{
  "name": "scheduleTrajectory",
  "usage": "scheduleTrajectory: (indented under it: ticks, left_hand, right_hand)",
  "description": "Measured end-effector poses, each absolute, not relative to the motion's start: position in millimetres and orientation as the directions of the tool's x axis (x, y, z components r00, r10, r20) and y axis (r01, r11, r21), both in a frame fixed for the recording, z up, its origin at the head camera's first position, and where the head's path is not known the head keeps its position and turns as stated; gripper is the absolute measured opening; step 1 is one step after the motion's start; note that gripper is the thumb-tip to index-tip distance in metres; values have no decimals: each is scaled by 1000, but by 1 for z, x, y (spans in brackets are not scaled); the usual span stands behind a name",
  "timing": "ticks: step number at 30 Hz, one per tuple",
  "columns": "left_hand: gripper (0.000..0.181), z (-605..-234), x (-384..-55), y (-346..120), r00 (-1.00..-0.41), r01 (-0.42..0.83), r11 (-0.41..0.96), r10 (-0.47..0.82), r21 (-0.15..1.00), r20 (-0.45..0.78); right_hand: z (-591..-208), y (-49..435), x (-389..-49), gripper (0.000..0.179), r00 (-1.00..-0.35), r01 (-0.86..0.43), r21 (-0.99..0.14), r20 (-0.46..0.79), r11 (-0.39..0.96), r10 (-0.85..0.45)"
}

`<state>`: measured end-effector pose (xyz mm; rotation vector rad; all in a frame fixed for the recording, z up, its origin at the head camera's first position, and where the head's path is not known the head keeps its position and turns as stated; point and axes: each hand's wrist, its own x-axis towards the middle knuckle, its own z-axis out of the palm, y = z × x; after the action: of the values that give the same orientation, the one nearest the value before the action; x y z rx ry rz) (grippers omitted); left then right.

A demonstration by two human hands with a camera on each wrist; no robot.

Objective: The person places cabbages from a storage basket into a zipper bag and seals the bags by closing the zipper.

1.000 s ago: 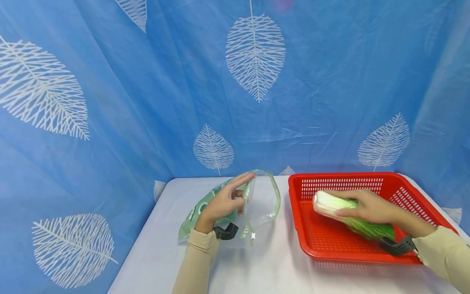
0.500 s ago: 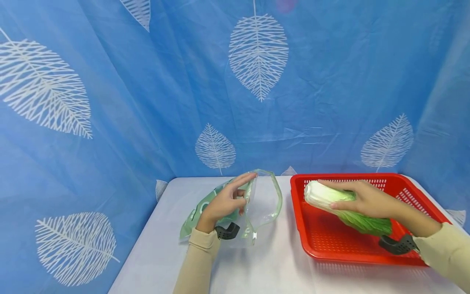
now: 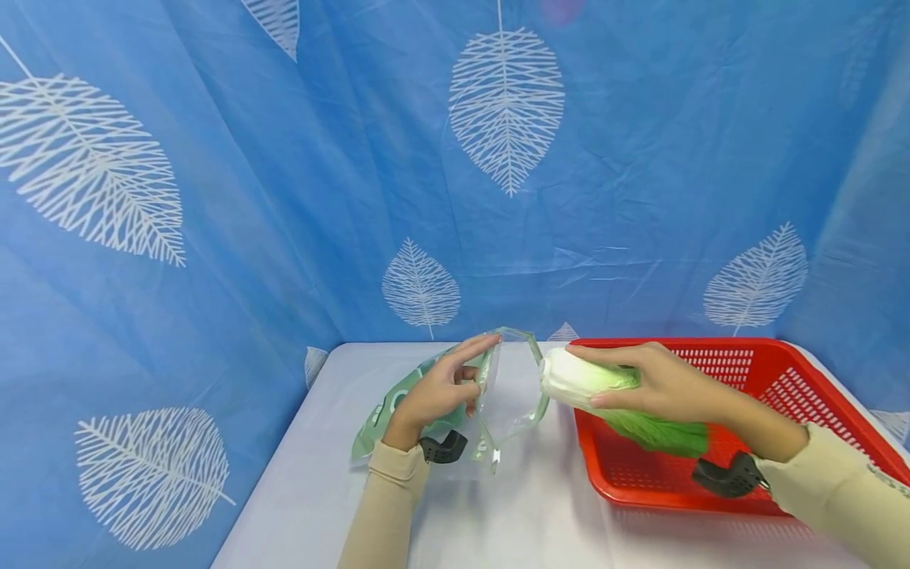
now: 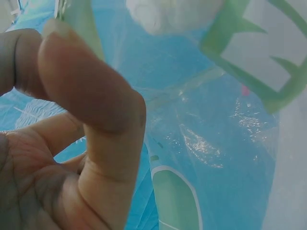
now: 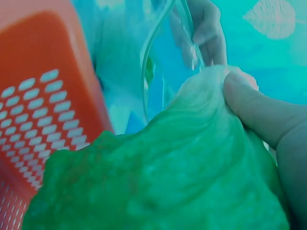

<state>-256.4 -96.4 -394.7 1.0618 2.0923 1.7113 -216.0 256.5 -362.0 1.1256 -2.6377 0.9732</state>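
A clear zip bag (image 3: pixel 387 411) with green print lies on the table, its mouth spread toward the right. My left hand (image 3: pixel 441 391) holds the bag's near rim, thumb and fingers bent at the edge in the left wrist view. A napa cabbage (image 3: pixel 576 379) is in my right hand (image 3: pixel 657 383), gripped from above, thumb on one side and fingers on the other. Its white base points left at the bag's mouth; the green leaves (image 5: pixel 153 177) trail back over the basket. In the left wrist view the white base (image 4: pixel 172 14) shows beside the bag's film.
A red plastic basket (image 3: pixel 626 495) with slotted walls stands on the right of the white table (image 3: pixel 519 521), beneath my right forearm. A blue curtain (image 3: pixel 618 197) with white leaf prints hangs behind and at the sides.
My right hand has lifted the napa cabbage from inside the basket and carried it left over the rim to the bag's mouth. The left hand stays on the bag.
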Motion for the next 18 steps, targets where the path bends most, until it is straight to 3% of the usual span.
scheduleTrajectory:
  ticks: [11,18]
  left_hand:
    - [78,-393,-257,-100,-711,380,37,652,924,266]
    - [76,-390,-258,-102,-706,390,13,646,921,290]
  right_hand:
    - [-357,204,-223,71,-677,-715,-501,327,487,-659]
    - [-374,187,-234,70,-704,-690,-500,298,523,-644]
